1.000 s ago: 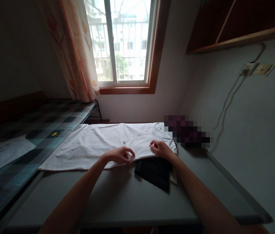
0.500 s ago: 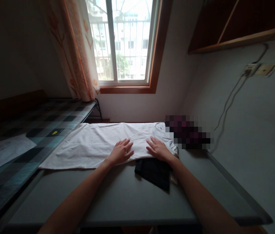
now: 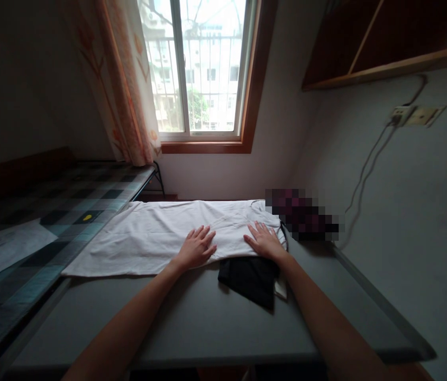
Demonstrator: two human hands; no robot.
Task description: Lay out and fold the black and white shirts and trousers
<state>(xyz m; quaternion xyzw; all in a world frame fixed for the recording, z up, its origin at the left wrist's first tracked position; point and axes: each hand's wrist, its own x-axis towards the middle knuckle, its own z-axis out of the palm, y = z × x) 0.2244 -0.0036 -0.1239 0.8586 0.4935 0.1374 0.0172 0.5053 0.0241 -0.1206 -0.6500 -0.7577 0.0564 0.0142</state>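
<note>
A white T-shirt [image 3: 147,238] lies spread sideways across the grey table [image 3: 160,328], slightly wrinkled. Its black sleeve [image 3: 247,280] sticks out from under the near edge, toward me. My left hand [image 3: 197,246] rests flat on the middle of the white cloth, fingers spread. Farther right, near the neck end, my right hand [image 3: 263,241] also lies palm down with its fingers apart. Neither hand grips the cloth. A small pale piece of cloth [image 3: 281,289] shows beside the sleeve, partly hidden by my right forearm.
A blurred dark purple item [image 3: 302,214] sits at the table's back right corner by the wall. Left of the table is a bed with a checked mat [image 3: 100,190] and a white paper sheet [image 3: 9,248]. A cord [image 3: 362,180] hangs from the wall socket.
My right hand has slid a little to the right over the white cloth, away from my left hand. The left hand stays in place on the cloth.
</note>
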